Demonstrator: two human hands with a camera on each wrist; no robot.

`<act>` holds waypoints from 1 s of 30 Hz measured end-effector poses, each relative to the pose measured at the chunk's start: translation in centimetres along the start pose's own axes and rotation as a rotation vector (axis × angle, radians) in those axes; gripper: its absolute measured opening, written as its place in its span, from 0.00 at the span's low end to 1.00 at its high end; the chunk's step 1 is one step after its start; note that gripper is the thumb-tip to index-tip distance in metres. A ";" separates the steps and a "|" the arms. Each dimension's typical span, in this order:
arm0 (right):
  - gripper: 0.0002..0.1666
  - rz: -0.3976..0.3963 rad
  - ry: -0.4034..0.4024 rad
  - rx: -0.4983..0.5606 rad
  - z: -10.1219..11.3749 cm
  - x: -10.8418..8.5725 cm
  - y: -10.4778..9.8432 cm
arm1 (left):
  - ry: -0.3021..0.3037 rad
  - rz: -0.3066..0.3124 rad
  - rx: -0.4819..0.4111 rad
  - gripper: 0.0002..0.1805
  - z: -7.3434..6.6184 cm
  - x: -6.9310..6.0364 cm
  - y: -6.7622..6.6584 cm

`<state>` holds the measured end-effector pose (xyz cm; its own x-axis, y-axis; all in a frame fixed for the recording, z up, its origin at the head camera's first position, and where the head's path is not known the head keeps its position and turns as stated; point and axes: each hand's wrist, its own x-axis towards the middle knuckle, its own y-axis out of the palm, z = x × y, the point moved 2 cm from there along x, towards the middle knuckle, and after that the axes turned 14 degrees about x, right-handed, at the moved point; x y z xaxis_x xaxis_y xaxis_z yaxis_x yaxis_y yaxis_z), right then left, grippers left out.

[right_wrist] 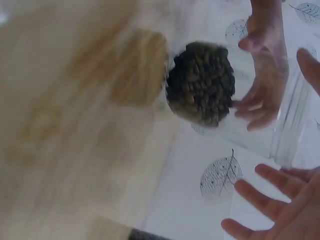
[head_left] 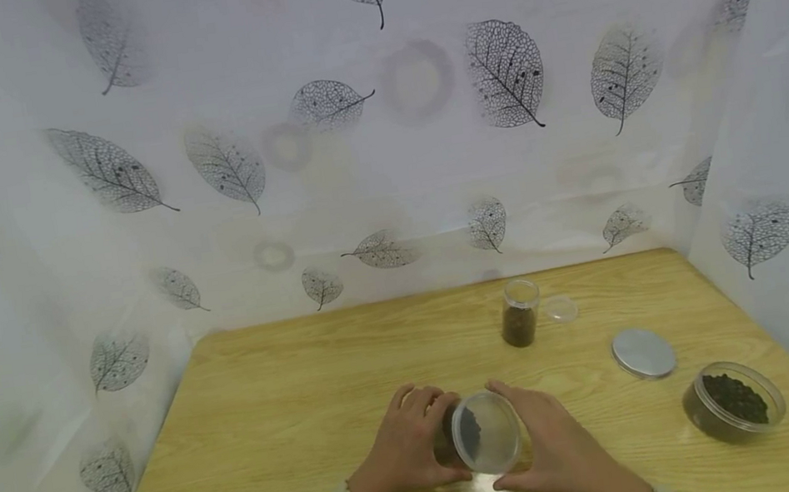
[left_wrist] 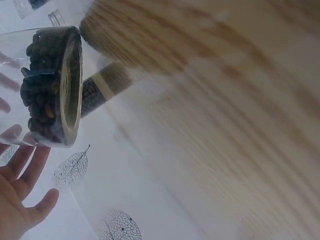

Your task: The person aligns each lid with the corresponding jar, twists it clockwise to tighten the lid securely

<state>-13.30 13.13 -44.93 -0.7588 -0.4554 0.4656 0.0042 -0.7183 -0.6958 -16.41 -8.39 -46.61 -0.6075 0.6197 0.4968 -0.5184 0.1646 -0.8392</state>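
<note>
Between both hands lies a clear jar (head_left: pixel 492 434) on its side, its wide rim turned right and dark beans (left_wrist: pixel 45 90) gathered at its base end. My left hand (head_left: pixel 411 445) holds the base end from the left; several of its fingertips touch the wall in the left wrist view. Thumb and fingers of my right hand (head_left: pixel 567 449) reach round the rim from above and below. Dark beans (right_wrist: pixel 202 82) show through the wall in the right wrist view, with the left hand (right_wrist: pixel 262 90) behind the jar. Whether the jar touches the table cannot be told.
Behind the hands stands a smaller uncovered jar (head_left: pixel 519 314) of dark contents, beside a small clear lid (head_left: pixel 561 308). A silver lid (head_left: pixel 644 352) lies to the right. Nearer is a low clear tub (head_left: pixel 734 400) of dark beans. Leaf-print sheeting (head_left: pixel 370 182) surrounds the wooden table (head_left: pixel 294 394).
</note>
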 end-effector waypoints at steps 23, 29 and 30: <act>0.61 0.255 -0.264 0.084 -1.5 2.8 -1.7 | -0.006 0.031 -0.011 0.52 -0.2 0.2 -0.5; 0.60 0.169 -0.185 0.128 -1.3 1.8 -1.1 | -0.002 0.009 -0.011 0.52 -0.2 0.2 -0.5; 0.60 0.151 -0.170 0.132 -1.3 1.6 -1.0 | -0.002 0.011 -0.012 0.52 -0.2 0.2 -0.5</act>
<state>-15.38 13.76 -44.20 -0.6232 -0.6362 0.4548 0.2021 -0.6928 -0.6923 -16.11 -8.18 -46.14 -0.6144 0.6198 0.4882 -0.5045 0.1671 -0.8471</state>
